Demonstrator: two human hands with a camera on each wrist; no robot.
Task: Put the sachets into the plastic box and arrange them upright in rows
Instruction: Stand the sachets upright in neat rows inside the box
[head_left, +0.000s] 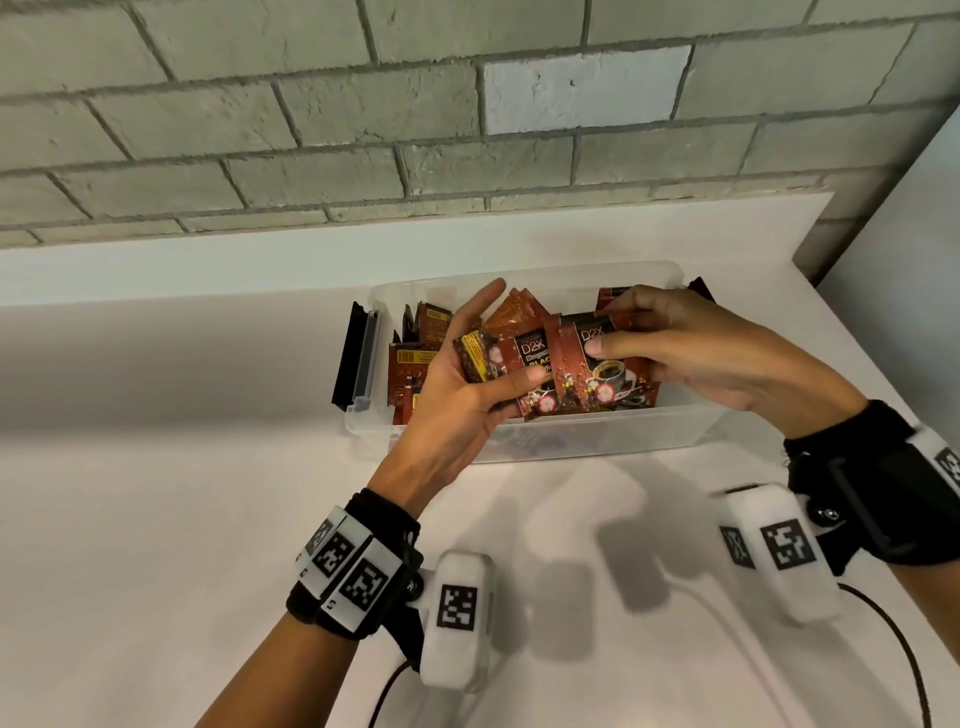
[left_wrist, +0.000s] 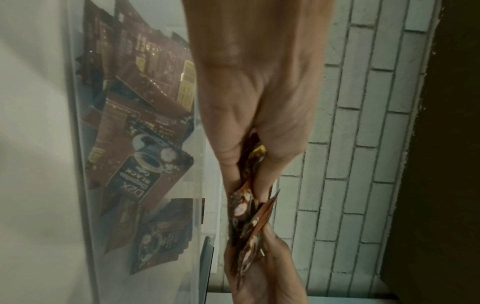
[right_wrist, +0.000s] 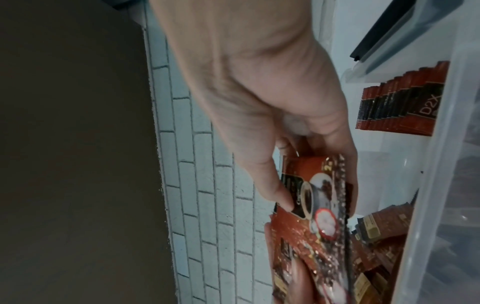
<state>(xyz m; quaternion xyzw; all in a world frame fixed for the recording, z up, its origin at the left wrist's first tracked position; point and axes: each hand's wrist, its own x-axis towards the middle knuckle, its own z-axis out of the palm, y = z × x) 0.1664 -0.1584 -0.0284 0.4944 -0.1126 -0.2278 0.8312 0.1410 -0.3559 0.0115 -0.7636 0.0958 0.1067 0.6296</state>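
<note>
Right now, a small bunch of sachets (head_left: 561, 364) is held up over the plastic box (head_left: 597, 436) by both hands. The bunch is gripped at its 9 o'clock end by the left hand (head_left: 467, 384), with the thumb pressed on the front and the fingers spread behind. The 3 o'clock end is pinched by the right hand (head_left: 691, 353), thumb on the front and fingers curled at the back. The same pinch is shown in the right wrist view, where a sachet (right_wrist: 311, 197) is squeezed under the thumb.

More sachets (head_left: 415, 364) are seen inside the box. At the 9 o'clock side they lie tipped and mixed up. A neat standing row (right_wrist: 400, 107) is seen in the right wrist view. A black and clear lid piece (head_left: 358, 358) is leaned just beside the box at 9 o'clock. The box is set on a white counter (head_left: 156, 519).

Some things could go wrong. The bunch is fanned out, so a sachet could be dropped if the grip is loosened. The bunch could also fall flat if it is let go before it is leaned on a row. The loose sachets below could be knocked over too.
</note>
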